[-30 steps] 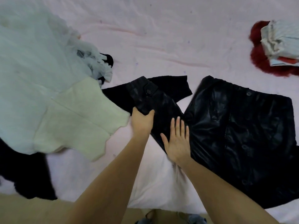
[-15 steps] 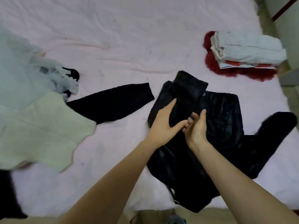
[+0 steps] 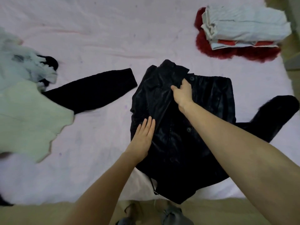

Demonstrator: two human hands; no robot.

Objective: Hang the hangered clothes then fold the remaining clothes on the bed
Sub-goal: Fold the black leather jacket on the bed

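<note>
A shiny black buttoned jacket (image 3: 203,111) lies spread on the pink bed sheet (image 3: 100,36), its hem hanging over the near edge. One fuzzy black sleeve (image 3: 90,93) stretches out to the left, the other sleeve (image 3: 276,117) to the right. My left hand (image 3: 143,138) lies flat with straight fingers on the jacket's left front panel. My right hand (image 3: 182,93) grips a folded flap of the jacket near the collar, fingers curled into the fabric.
A heap of pale green and cream clothes (image 3: 24,101) covers the left of the bed. A folded white striped garment (image 3: 243,25) sits on a red fluffy one (image 3: 240,52) at the far right. The bed's near edge (image 3: 48,202) meets a tan floor.
The folded flap has been carried across onto the jacket's front. My left hand let go and slid down to lie flat on the panel; my right hand moved up and gripped the flap.
</note>
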